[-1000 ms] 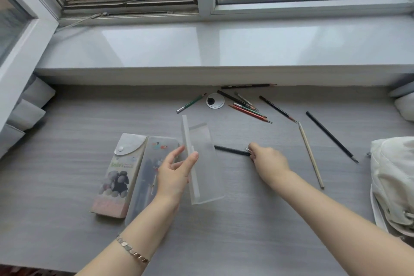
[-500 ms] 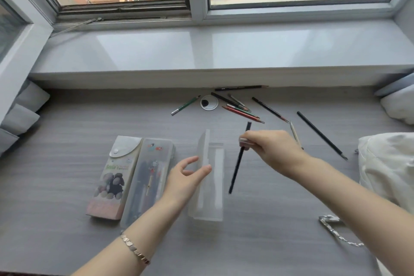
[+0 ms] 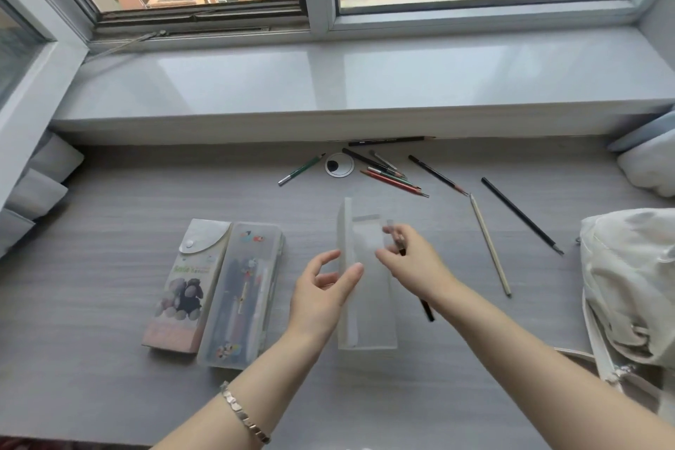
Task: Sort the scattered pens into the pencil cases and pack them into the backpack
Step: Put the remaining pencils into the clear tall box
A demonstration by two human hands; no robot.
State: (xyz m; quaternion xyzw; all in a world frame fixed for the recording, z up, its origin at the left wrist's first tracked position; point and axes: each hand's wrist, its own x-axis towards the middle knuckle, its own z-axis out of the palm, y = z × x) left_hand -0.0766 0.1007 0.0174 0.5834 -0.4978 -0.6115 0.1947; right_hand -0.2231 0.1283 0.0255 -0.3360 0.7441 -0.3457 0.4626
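The right hand [image 3: 412,263] pinches a black pen [image 3: 428,311] over the right edge of the open translucent pencil case [image 3: 369,325]. The left hand [image 3: 321,292], loosely curved, has thumb and forefinger either side of the raised lid [image 3: 345,215]; whether it grips is unclear. Scattered pencils [image 3: 392,179] lie beyond, and a white backpack [image 3: 628,267] lies to the right.
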